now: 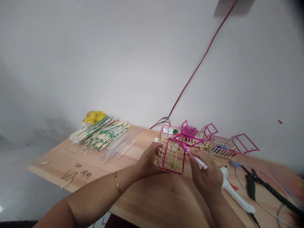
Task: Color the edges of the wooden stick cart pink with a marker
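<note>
My left hand (149, 160) grips the left side of a small frame (174, 156) built of wooden sticks, with bright pink edges. The frame is tilted so one pink-rimmed face shows towards me. In my right hand (207, 174) is a pink-and-white marker pen (197, 159), its pink end close to the frame's upper right edge. Whether the tip touches the wood I cannot tell. Behind it stands another pink-edged stick frame (190, 139), partly hidden by the one I hold.
Bundles of chopsticks (106, 134) and a yellow packet (95, 117) lie at the back left. A further stick frame (222, 147) stands back right. A white glue gun (238, 194), dark-handled pliers (268, 186) and cables lie at right. A red-black wire (201, 60) runs up the wall.
</note>
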### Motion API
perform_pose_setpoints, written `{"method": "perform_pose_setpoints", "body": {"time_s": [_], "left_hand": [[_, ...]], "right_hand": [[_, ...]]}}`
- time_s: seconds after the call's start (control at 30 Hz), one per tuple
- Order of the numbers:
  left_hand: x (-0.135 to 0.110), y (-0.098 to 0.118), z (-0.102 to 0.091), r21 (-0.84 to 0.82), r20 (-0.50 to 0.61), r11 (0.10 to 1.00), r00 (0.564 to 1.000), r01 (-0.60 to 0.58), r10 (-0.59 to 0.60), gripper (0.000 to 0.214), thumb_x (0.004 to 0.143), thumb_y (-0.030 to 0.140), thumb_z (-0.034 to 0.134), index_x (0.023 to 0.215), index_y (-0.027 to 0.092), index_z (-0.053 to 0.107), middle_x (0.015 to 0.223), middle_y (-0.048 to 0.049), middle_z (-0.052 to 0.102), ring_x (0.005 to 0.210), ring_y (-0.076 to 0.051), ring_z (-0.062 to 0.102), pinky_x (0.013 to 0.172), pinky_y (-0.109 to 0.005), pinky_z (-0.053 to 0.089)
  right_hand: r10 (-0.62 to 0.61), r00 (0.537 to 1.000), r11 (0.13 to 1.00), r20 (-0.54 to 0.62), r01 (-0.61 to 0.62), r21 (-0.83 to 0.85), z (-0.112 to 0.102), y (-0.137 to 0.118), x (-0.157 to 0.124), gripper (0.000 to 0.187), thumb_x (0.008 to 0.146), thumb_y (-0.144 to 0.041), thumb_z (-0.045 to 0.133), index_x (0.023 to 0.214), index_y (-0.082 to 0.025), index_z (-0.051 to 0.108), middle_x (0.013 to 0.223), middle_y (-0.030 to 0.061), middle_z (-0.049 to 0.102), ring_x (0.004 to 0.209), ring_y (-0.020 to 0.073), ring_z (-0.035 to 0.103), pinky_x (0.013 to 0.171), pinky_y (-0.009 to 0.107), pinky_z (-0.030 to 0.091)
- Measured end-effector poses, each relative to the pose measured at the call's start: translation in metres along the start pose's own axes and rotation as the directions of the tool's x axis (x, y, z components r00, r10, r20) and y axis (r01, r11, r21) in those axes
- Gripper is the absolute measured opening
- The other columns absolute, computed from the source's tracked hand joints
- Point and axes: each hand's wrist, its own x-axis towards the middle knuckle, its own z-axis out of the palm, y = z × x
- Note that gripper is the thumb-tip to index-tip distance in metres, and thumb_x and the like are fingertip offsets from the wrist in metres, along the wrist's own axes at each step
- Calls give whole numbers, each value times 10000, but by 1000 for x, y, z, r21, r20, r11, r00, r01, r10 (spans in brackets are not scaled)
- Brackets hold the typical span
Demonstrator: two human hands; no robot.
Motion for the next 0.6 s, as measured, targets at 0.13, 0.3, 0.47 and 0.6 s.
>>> {"method": "perform_pose_setpoints", "body": {"time_s": [0.13, 0.3, 0.47, 0.6], "left_hand": [[0, 1, -1, 1, 23, 999, 999, 34, -34, 863, 532, 376, 947, 1237, 224, 472, 1172, -95, 620, 1023, -248, 666, 875, -392, 572], [1, 3, -1, -19, 32, 998, 998, 51, -51, 873, 521, 365, 951, 1236, 223, 471, 1187, -91, 614, 1044, -250, 659, 879, -388, 571], [2, 5, -1, 41, 31, 999, 999, -7, 6, 842, 555, 408, 931, 1232, 230, 463, 1156, -82, 616, 987, -229, 658, 823, -364, 567], [2, 5, -1, 82, 25, 996, 999, -40, 38, 836, 567, 441, 918, 1231, 230, 457, 1149, -76, 613, 980, -227, 653, 800, -356, 565]], "right_hand": [[-8, 1000, 1000, -7, 8, 15, -1, -1, 1, 122, 954, -273, 558, 1049, -224, 618, 898, 48, 699, 841, 177, 681, 718, 296, 540], [-18, 1000, 1000, -16, 18, 23, 0, -3, 3, 122, 946, -272, 564, 1047, -231, 620, 889, 49, 705, 828, 187, 685, 714, 311, 543], [-25, 1000, 1000, -9, 26, 14, 1, -3, 3, 128, 950, -273, 557, 1055, -234, 618, 890, 46, 710, 836, 190, 689, 718, 312, 544], [-29, 999, 999, -16, 30, 28, 0, -5, 5, 115, 947, -268, 558, 1043, -239, 615, 870, 42, 707, 808, 193, 689, 704, 319, 541]]}}
